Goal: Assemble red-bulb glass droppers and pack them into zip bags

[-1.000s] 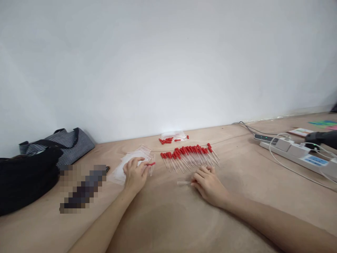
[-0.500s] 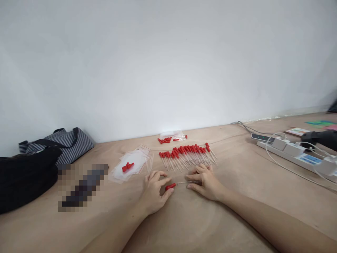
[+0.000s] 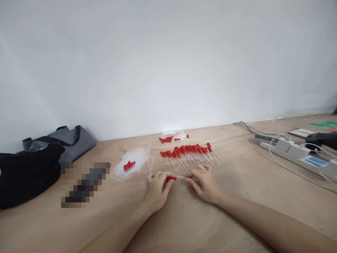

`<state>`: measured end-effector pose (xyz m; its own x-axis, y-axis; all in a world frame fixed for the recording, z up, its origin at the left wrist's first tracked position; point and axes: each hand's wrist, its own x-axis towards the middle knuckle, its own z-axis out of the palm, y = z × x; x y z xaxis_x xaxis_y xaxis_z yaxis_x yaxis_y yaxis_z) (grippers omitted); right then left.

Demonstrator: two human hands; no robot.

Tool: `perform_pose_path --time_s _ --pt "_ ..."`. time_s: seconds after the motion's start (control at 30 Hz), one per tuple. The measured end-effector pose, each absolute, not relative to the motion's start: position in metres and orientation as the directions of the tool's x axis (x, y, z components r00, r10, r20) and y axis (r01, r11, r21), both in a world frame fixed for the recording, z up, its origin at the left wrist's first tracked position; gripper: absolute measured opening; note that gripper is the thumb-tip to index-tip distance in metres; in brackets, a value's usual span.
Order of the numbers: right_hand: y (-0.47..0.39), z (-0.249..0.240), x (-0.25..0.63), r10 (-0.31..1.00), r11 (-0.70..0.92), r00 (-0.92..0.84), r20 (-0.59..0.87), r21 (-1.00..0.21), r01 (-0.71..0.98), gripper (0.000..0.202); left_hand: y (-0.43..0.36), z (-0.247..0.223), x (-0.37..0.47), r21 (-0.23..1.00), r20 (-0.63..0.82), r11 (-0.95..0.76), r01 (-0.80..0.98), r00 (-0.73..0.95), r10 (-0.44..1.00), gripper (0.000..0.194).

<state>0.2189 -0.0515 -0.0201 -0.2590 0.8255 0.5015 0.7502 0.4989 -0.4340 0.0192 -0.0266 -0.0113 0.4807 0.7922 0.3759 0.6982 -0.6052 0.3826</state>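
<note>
Between thumb and fingers, my left hand (image 3: 159, 188) pinches a red rubber dropper bulb (image 3: 171, 179). My right hand (image 3: 204, 182) is closed on a clear glass dropper tube (image 3: 181, 177), whose end meets the mouth of the bulb; I cannot tell how far in it sits. Just beyond my hands lies a row of droppers (image 3: 184, 154) with red bulbs, their tips toward me. A few bare glass tubes (image 3: 151, 162) rest left of that row. Loose red bulbs (image 3: 129, 164) lie on clear zip bags (image 3: 137, 160) at the left.
More red bulbs (image 3: 166, 140) lie near the wall beside a clear bag (image 3: 173, 134). At the right stands a white power strip (image 3: 292, 154) with plugs and cables. A striped bag (image 3: 76, 140) and black cloth (image 3: 28, 179) occupy the left, near a blurred-out dark object (image 3: 85, 184).
My left fingers have closed more firmly around the bulb and straightened it. Bulb and tube, apart before, now meet end to end. The view has shifted slightly.
</note>
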Motion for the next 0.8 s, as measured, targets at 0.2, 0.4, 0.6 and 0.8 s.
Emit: perform_pose_path --time_s 0.2,0.4,0.6,0.8 --pt "-0.0551 -0.0164 0.2148 0.811 0.536 -0.315 0.493 -0.412 0.737 0.015 -0.0281 -0.0101 0.0208 0.41 0.377 -0.614 0.674 0.488 0.787 0.018" --pt "-0.0548 -0.0148 0.214 0.779 0.59 -0.351 0.52 -0.419 0.69 0.016 -0.0284 -0.0112 0.0195 0.428 0.387 -0.61 0.667 0.474 0.791 0.017" --pt "-0.0545 -0.0142 0.2133 0.766 0.602 -0.378 0.52 -0.375 0.704 0.018 -0.0273 -0.0148 0.018 0.411 0.393 -0.629 0.66 0.494 0.775 0.016" --pt "-0.0542 -0.0149 0.2096 0.761 0.6 -0.374 0.53 -0.353 0.718 0.017 -0.0306 -0.0118 0.0204 0.351 0.446 -0.675 0.649 0.518 0.73 0.017"
